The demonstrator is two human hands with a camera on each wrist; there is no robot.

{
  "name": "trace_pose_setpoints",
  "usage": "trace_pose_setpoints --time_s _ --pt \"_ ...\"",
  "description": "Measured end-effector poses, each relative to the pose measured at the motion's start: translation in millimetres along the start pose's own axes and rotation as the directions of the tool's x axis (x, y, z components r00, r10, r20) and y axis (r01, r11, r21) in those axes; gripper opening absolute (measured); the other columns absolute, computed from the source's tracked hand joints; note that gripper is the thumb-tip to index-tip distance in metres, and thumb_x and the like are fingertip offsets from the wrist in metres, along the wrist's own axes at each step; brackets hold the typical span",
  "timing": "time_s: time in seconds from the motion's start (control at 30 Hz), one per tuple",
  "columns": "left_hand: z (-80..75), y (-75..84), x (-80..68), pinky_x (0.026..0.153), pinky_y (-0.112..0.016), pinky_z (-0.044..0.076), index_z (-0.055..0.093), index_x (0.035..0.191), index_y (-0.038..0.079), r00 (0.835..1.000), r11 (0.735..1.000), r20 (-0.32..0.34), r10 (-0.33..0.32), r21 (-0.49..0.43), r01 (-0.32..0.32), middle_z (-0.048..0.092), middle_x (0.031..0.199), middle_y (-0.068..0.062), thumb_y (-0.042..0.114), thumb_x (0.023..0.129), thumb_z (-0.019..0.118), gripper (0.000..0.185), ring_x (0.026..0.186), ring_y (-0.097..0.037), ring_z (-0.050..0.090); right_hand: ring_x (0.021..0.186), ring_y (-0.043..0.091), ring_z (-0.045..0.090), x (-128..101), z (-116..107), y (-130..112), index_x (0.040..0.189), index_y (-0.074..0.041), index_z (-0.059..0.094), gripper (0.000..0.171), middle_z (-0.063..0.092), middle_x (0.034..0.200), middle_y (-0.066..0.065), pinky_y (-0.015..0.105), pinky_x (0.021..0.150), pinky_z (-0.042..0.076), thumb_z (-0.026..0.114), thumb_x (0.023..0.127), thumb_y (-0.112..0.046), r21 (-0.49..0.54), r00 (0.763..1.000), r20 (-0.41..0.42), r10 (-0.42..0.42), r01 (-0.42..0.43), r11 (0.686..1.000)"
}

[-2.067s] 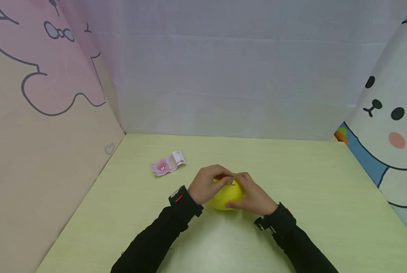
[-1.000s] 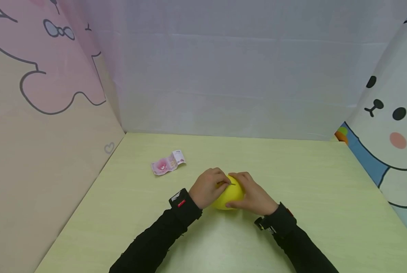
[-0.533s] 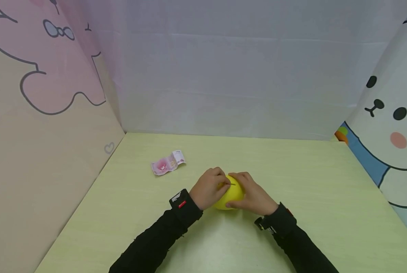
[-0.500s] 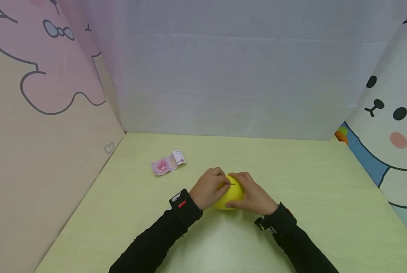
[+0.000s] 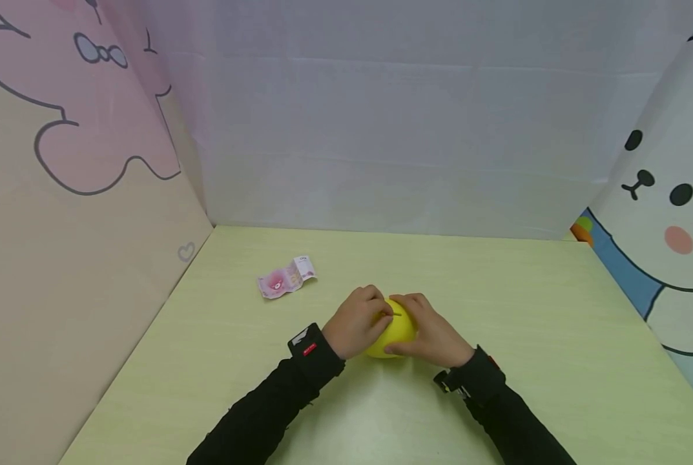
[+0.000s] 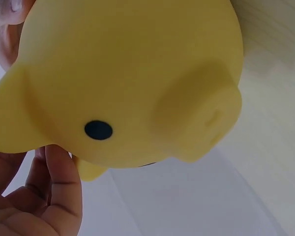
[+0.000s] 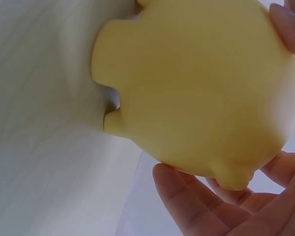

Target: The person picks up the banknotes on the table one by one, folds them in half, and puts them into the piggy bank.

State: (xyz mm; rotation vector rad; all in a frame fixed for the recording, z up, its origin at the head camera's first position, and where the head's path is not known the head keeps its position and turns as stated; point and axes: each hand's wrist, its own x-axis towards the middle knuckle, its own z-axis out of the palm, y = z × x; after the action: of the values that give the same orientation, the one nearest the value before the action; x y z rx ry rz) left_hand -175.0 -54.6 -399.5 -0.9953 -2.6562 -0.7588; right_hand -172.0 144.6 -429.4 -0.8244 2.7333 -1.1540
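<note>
A yellow piggy bank (image 5: 397, 334) stands between the two hands, a short dark slot showing on its top in the head view. My right hand (image 5: 434, 337) grips its right side, thumb on the near side and fingers over the far side. Curled against the upper left is my left hand (image 5: 356, 324), fingertips close to the slot. In the left wrist view, the left fingers (image 6: 65, 189) bend at an ear, partly hidden by it; I cannot tell whether something small is pinched there. The right wrist view has the right fingers (image 7: 187, 199) against the rounded body.
A creased pink banknote (image 5: 288, 278) lies on the pale yellow-green table (image 5: 497, 290), farther back and left of the hands. A light cloth backdrop (image 5: 346, 142) closes off the back, and printed cartoon sheets flank both sides.
Since two seconds ago, the left hand has drawn slightly down and left at the top of the piggy bank, its fingers curling more, baring the slot. The right hand keeps its grip.
</note>
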Motion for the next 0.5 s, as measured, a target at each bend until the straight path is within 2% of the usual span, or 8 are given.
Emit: trace_pose_setpoints --time_s 0.1,0.23,0.4,0.5 --pt "-2.9 -1.6 -1.2 0.084 -0.026 0.052 0.074 0.098 0.006 0.999 0.997 0.02 -0.034 -0.066 0.035 0.064 0.099 -0.006 0.017 0.093 0.068 0.013 0.091 -0.018 0.058 0.099 0.018 0.051 -0.5 0.1 -0.4 0.146 -0.01 0.041 0.085 0.045 0.13 0.012 0.029 0.082 0.05 0.084 0.077 -0.036 -0.002 1.0 0.0 0.003 -0.003 1.0" --pt "-8.4 -5.6 -3.7 0.086 -0.029 0.054 0.07 0.108 0.005 0.994 0.977 0.013 -0.107 -0.186 0.108 0.065 0.103 -0.006 0.018 0.094 0.067 0.019 0.093 -0.018 0.06 0.101 0.018 0.052 -0.9 0.6 -0.6 0.146 -0.008 0.04 0.087 0.045 0.13 0.012 0.032 0.085 0.051 0.084 0.076 -0.036 -0.008 1.0 0.0 0.014 -0.014 1.0" --pt "-16.1 -16.0 -6.5 0.085 -0.031 0.055 0.065 0.118 0.004 0.986 0.959 -0.086 -0.143 -0.257 0.116 0.065 0.104 -0.009 0.013 0.093 0.067 0.027 0.093 -0.02 0.062 0.105 0.021 0.054 -0.4 1.1 -1.2 0.147 -0.007 0.04 0.09 0.046 0.13 0.012 0.04 0.091 0.051 0.085 0.075 -0.038 -0.006 0.999 -0.003 0.032 -0.032 0.999" --pt "-21.8 -24.7 -7.5 0.085 -0.033 0.056 0.062 0.122 0.002 0.971 0.959 -0.172 -0.167 -0.259 0.119 0.065 0.107 -0.012 0.011 0.092 0.068 0.032 0.097 -0.025 0.062 0.108 0.023 0.054 -0.4 1.7 -0.9 0.147 -0.007 0.04 0.091 0.046 0.131 0.012 0.043 0.093 0.05 0.086 0.074 -0.038 -0.006 0.999 -0.008 0.04 -0.04 0.999"
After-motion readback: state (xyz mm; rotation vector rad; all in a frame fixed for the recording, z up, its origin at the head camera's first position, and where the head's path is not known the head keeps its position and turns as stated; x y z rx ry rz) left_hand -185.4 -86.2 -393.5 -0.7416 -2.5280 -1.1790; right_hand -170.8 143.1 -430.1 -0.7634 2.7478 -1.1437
